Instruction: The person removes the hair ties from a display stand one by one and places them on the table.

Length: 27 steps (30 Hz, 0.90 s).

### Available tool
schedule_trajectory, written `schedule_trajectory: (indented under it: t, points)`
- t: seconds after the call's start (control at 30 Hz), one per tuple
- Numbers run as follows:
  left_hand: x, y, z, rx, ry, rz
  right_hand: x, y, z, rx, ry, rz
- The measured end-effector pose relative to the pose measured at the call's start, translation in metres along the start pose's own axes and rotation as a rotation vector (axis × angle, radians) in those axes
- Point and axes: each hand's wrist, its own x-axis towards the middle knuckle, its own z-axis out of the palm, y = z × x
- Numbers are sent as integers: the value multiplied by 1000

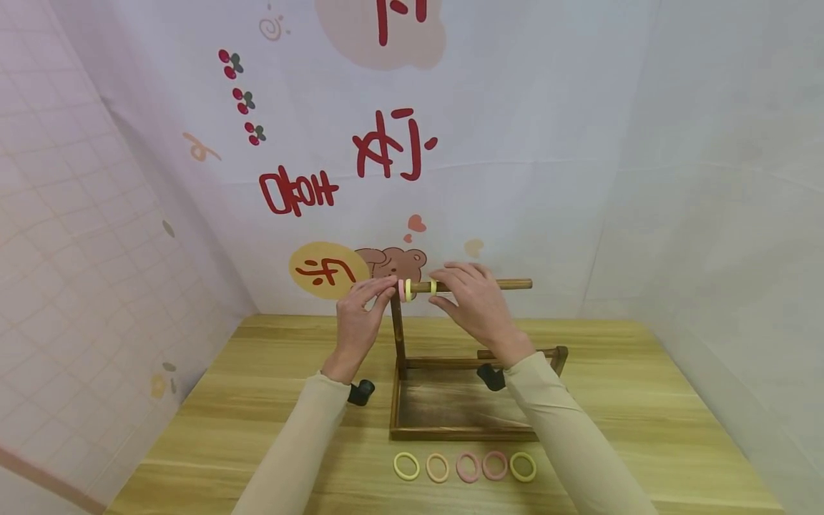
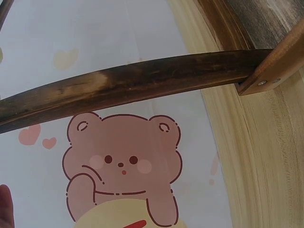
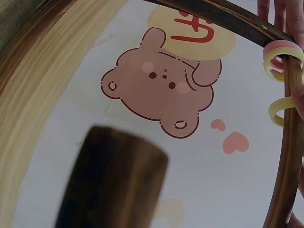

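Note:
A wooden stand (image 1: 398,329) holds up a horizontal rod (image 1: 515,284) on one post. Beside the post, a pink ring (image 1: 400,290) and a yellow ring (image 1: 408,290) sit together on the rod. Another yellow ring (image 1: 433,287) is farther right, pinched by my right hand (image 1: 473,297) with fingers above the rod and thumb below. My left hand (image 1: 360,315) grips the corner where rod and post meet, fingertips close against the pink ring. In the right wrist view, both rings by the corner and the separate yellow ring (image 3: 275,111) show on the rod.
A row of several loose rings (image 1: 468,467), yellow, peach and pink, lies in front of the stand's framed base (image 1: 450,433) on the wood-grain table (image 1: 290,357). A printed cloth (image 1: 528,179) hangs behind. A blurred wooden end (image 3: 114,180) fills the lower right wrist view.

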Motion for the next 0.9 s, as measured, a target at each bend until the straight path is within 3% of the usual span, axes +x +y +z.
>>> schedule_trajectory:
  t: [0.27, 0.9]
  points:
    - [0, 0, 1, -7, 8, 17, -4, 3, -3, 2, 48, -13]
    - [2, 0, 1, -9, 16, 22, -9, 11, -10, 8, 29, 5]
